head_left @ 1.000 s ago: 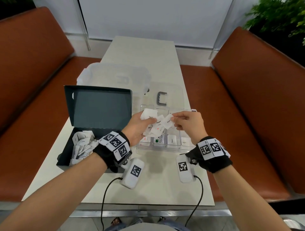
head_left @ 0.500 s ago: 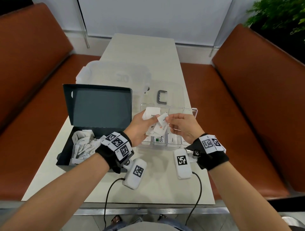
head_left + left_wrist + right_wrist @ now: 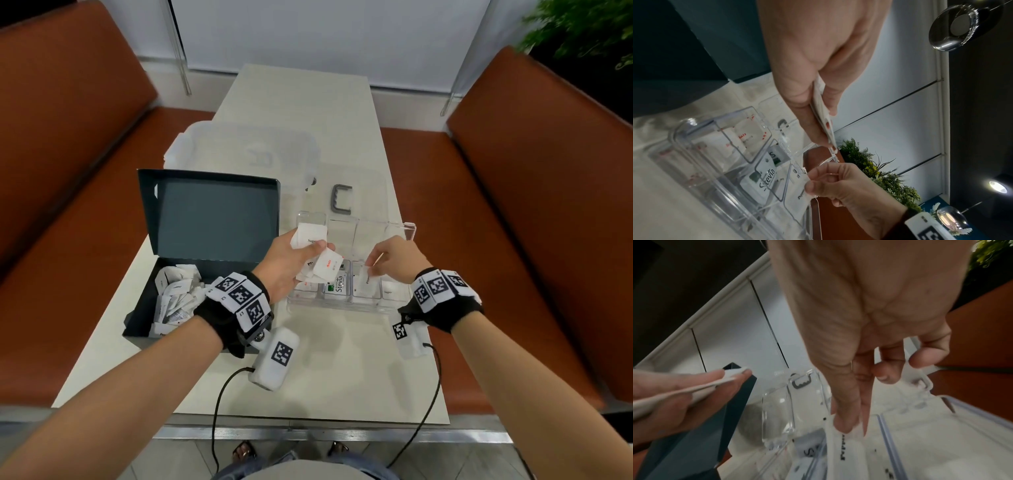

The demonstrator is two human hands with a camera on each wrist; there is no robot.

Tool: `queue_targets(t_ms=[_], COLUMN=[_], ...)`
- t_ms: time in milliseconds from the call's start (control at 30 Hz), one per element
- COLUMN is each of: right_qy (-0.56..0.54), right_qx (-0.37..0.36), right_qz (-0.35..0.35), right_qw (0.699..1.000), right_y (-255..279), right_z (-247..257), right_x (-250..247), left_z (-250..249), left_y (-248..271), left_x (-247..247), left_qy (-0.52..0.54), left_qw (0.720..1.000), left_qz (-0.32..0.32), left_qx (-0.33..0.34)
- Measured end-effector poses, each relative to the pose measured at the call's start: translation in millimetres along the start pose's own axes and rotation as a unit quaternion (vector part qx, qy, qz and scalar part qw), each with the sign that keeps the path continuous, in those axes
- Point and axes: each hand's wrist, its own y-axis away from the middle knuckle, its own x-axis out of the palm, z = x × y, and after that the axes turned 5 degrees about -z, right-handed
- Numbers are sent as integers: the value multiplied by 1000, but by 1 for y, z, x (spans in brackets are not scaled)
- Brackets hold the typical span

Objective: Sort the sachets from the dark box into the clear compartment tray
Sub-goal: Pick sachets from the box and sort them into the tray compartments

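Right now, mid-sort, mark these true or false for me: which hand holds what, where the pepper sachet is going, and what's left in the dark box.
1. The left hand grips several sachets. True.
2. The right hand is idle on the table. False: it pinches a pepper sachet at the clear compartment tray.
3. The dark box still has sachets inside. True.
4. A Stevia sachet lies in the tray. True.
5. The dark box's lid is closed. False: it stands open.
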Motion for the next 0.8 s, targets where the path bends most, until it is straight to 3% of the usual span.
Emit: queue_targets(t_ms=[200,600,700,800], right_qy=[99,277,230,41], right_qx=[-19,-65,-82,-104], right_qz=[-34,-90,-117,-161], right_qw=[994,955,963,981], right_y=[0,7,12,19], right_z=[5,2,5,20], right_x=[23,45,35,17], left_z=[1,-3,-3,-3], left_y=[0,1,1,-1], left_x=[-2,-5,-5,-3], left_qy=[2,18,15,4], left_qw=[1000,1000,1000,1000], left_qz=[5,13,17,19], left_qx=[1,-6,-6,1])
